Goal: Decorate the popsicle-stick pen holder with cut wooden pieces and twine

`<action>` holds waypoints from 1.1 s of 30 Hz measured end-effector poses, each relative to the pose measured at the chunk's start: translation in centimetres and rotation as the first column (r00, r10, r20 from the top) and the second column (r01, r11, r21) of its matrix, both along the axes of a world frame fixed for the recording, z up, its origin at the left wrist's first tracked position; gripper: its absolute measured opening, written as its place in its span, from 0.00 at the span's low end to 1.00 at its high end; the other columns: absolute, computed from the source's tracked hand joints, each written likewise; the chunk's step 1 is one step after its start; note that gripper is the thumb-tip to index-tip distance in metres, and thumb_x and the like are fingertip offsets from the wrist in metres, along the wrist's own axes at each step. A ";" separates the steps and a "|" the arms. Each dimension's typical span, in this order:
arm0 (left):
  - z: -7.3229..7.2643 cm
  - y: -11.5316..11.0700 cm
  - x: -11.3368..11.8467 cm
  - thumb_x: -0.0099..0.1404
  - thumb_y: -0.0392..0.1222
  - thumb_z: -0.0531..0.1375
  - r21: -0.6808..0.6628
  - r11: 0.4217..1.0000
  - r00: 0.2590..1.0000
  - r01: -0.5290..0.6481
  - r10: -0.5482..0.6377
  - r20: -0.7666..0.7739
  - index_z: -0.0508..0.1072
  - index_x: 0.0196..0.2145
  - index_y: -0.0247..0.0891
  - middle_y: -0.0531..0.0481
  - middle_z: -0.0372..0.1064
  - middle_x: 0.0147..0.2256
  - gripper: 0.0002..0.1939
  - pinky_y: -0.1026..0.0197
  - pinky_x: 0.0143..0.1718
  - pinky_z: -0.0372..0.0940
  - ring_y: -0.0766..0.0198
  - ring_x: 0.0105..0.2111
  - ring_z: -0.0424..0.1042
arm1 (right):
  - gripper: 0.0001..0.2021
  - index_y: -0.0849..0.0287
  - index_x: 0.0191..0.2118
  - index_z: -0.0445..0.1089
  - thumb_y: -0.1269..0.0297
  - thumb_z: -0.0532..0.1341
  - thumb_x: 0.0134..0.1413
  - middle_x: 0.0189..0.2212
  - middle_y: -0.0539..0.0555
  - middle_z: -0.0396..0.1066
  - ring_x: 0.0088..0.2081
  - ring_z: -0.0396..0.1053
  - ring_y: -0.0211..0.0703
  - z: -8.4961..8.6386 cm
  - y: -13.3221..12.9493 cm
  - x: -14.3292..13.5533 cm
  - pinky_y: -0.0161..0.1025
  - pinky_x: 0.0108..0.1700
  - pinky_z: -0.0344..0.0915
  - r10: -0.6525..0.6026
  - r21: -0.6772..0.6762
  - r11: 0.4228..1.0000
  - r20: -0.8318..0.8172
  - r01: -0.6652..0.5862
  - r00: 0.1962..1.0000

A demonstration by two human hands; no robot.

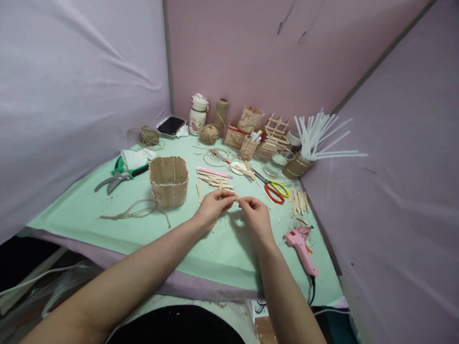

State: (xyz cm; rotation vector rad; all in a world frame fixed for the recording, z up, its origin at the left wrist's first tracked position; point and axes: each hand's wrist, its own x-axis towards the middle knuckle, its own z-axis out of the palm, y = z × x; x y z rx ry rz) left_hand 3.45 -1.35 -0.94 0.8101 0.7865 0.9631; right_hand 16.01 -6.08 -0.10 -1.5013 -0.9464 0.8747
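My left hand [214,207] and my right hand [256,217] meet over the middle of the table, thumb and fingers pinched on each side. Between the fingertips shows a small tan piece [236,198], looking like a bit of wooden craft stick; most of it is hidden. Just beyond my left hand lie loose wooden sticks [215,180] with a pink pen-like tool [214,172] across them. Left of the hands stands a square basket made of wooden sticks [168,182], with loose twine [134,211] beside it. A pink glue gun [302,250] rests on the right.
Green-handled pruning shears [118,178] lie at the left. Red-and-yellow scissors [274,189] and more sticks [299,201] lie right of centre. Behind stand a bottle [198,114], twine balls [209,134], a clear cup of water [278,162] and a holder of white glue sticks [298,166].
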 end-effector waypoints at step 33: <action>-0.7 0.3 0.0 0.49 0.48 0.67 0.121 0.993 0.992 0.013 0.002 -0.124 0.75 0.25 0.36 0.53 0.67 0.24 0.12 0.62 0.31 0.54 0.67 0.26 0.60 | 0.12 0.60 0.24 0.71 0.55 0.66 0.43 0.21 0.48 0.66 0.25 0.59 0.36 -0.2 -0.1 -0.1 0.35 0.30 0.55 0.047 -0.004 0.999 0.016 -0.047 0.999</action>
